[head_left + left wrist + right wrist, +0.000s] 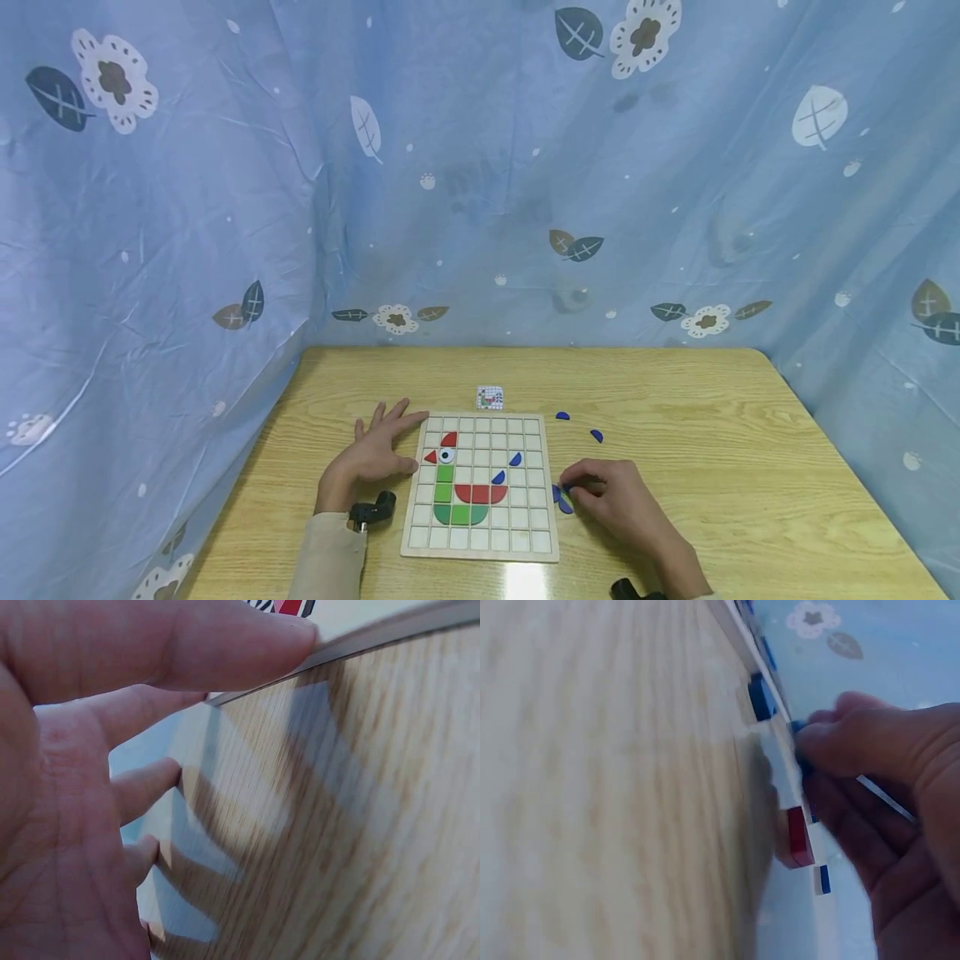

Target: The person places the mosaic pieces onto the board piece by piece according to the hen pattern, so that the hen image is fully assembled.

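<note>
A wooden grid board [460, 539] lies flat on the table. On it, red and green tiles with a round eye tile [446, 455] form a bird shape, and two blue half-round tiles [515, 459] sit right of the bird. My left hand [375, 450] has its fingers spread, with thumb and index finger touching the board's left edge. Beyond the right edge, my right hand [618, 496] pinches a blue half-round tile [798, 733] between thumb and fingers, which partly hide it. Other blue half-round tiles [566, 505] lie beside those fingertips.
A small printed pattern card [490, 397] lies behind the board. Two more blue half-round tiles [562, 416] rest on the table [675, 392] to the back right. Blue patterned curtain [480, 208] hangs behind the table and along its sides.
</note>
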### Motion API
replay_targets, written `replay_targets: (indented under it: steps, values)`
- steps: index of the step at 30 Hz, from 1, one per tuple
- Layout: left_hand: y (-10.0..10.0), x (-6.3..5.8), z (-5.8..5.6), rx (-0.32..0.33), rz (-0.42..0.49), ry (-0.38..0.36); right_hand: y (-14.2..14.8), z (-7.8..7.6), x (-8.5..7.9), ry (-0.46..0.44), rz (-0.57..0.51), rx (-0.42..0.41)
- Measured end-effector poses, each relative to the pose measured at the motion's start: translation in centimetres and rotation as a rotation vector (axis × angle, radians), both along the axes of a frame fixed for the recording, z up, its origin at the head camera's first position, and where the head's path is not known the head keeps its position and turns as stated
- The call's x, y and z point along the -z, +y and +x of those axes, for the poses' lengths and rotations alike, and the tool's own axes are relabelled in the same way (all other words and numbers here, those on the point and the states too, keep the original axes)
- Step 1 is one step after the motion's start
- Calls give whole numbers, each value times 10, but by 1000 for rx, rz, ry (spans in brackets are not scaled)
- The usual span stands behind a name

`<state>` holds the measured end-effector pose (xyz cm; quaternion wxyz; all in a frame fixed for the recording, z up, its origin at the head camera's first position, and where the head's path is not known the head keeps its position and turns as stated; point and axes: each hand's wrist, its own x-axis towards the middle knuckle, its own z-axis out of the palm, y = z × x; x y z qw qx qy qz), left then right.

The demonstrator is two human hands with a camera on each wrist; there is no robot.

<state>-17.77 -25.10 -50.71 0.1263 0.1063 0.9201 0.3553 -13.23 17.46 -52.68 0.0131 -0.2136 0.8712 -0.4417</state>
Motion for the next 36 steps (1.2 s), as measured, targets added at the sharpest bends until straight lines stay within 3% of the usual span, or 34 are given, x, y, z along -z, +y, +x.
replay_targets:
  steps: [4,13,21,25,36]
  values:
    - [1,0,0,-10,3,-3,-3,-6,-7,15,20,40]
    - [0,2,1,-15,4,-6,-23,-22,-9,63,-4,38]
    - [0,1,1,-22,-6,-10,-43,-32,-3,17,-55,68]
    - [1,1,1,-22,-2,-14,-49,-35,-3,12,-30,79]
    - [3,-3,2,-28,-3,-17,-62,-34,-6,103,72,15]
